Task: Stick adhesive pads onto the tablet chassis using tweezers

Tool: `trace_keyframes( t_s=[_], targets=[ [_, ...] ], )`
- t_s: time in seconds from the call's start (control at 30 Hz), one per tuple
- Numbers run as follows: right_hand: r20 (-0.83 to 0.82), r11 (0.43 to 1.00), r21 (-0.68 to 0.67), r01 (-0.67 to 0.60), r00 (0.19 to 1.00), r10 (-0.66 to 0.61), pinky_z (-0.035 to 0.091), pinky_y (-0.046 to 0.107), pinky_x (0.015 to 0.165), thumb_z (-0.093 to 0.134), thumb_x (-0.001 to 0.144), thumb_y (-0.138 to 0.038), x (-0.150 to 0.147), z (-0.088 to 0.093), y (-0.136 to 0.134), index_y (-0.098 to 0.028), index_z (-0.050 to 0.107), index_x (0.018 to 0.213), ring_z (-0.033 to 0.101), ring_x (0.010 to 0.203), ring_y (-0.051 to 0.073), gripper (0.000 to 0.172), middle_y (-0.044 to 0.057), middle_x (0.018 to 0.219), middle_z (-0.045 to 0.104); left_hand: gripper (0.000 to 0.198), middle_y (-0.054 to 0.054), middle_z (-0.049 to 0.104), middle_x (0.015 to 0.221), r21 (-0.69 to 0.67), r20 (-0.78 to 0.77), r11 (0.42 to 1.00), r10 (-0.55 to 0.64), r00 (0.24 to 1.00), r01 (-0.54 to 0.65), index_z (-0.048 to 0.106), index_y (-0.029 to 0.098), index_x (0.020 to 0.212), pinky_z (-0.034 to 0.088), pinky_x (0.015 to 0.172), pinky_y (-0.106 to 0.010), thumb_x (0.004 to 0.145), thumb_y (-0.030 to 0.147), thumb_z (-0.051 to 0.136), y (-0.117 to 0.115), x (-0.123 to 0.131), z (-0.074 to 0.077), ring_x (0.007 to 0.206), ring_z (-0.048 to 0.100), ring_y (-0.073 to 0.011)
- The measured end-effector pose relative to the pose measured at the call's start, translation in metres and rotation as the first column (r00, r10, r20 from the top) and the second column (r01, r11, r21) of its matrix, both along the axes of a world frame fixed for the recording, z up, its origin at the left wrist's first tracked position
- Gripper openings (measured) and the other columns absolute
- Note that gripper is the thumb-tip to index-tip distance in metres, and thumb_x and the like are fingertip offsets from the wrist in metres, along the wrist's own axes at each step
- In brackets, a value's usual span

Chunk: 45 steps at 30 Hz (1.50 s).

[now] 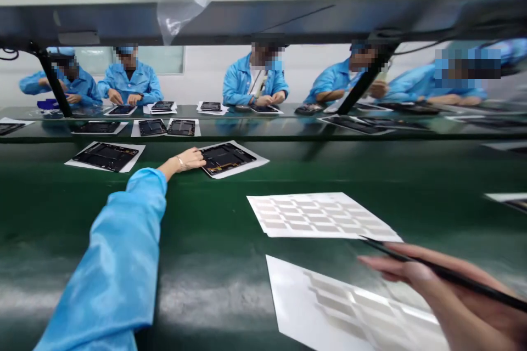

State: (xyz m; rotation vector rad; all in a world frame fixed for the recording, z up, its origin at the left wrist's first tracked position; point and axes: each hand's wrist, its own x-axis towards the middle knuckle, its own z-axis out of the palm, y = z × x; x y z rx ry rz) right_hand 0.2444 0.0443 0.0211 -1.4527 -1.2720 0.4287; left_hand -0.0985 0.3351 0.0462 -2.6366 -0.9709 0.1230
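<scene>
My left hand (pixel 190 159) reaches far across the green bench, its fingers closed on the left edge of an opened tablet (pixel 225 159) with dark inner parts showing. That tablet lies on a white paper sheet (pixel 260 162); whether the fingers pinch the paper too is hidden. In my right hand (pixel 457 290), at the lower right, is a slim pair of black tweezers (pixel 436 270), its tip pointing left. Beneath that tip lies the near edge of a white sheet of grey rectangular stickers (pixel 315 214). A second sticker sheet (pixel 296 296) lies closer, partly behind the right hand.
Another opened tablet (pixel 109 156) rests on paper at the left. More tablets (pixel 181 127) line the raised far ledge. Several co-workers in blue jackets (pixel 129 79) sit opposite. An overhead shelf (pixel 263 24) with slanted black struts (pixel 364 79) spans the bench. A tablet on paper (pixel 519 203) sits at the right edge.
</scene>
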Motion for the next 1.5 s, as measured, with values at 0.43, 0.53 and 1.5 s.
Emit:
trace_keyframes(
  t_s=[0.43, 0.53, 1.5],
  targets=[
    [-0.118, 0.929, -0.322, -0.184, 0.981, 0.153, 0.057, 0.043, 0.075, 0.069, 0.072, -0.064, 0.038, 0.005, -0.006, -0.023, 0.076, 0.083, 0.069, 0.079, 0.028, 0.042, 0.008, 0.083, 0.075, 0.026, 0.0, 0.061, 0.072, -0.18, 0.227, 0.932, -0.272, 0.935, 0.315, 0.065, 0.025, 0.084, 0.028, 0.046, -0.028, 0.083, 0.025, 0.039, -0.286, -0.012, 0.035, 0.052, 0.039, -0.0156],
    [-0.217, 0.886, -0.364, -0.288, 0.951, 0.22, 0.058, 0.043, 0.08, 0.072, 0.071, -0.061, 0.034, 0.003, -0.009, -0.023, 0.075, 0.083, 0.071, 0.083, 0.028, 0.04, 0.008, 0.085, 0.076, 0.019, 0.003, 0.064, 0.067, -0.218, 0.328, 0.895, -0.309, 0.893, 0.39, 0.069, 0.028, 0.08, 0.027, 0.045, -0.029, 0.078, 0.024, 0.051, -0.344, -0.004, -0.003, 0.05, 0.042, -0.0141],
    [-0.189, 0.701, -0.647, -0.302, 0.953, 0.236, 0.054, 0.035, 0.074, 0.068, 0.075, -0.061, 0.038, 0.007, -0.008, -0.017, 0.071, 0.087, 0.07, 0.077, 0.021, 0.046, 0.009, 0.081, 0.075, 0.046, -0.005, 0.035, 0.154, -0.453, 0.467, 0.615, -0.453, 0.759, 0.646, 0.052, 0.04, 0.137, 0.03, 0.11, -0.055, 0.093, 0.051, 0.056, -0.22, 0.145, -0.066, 0.141, 0.029, -0.0375]
  ],
)
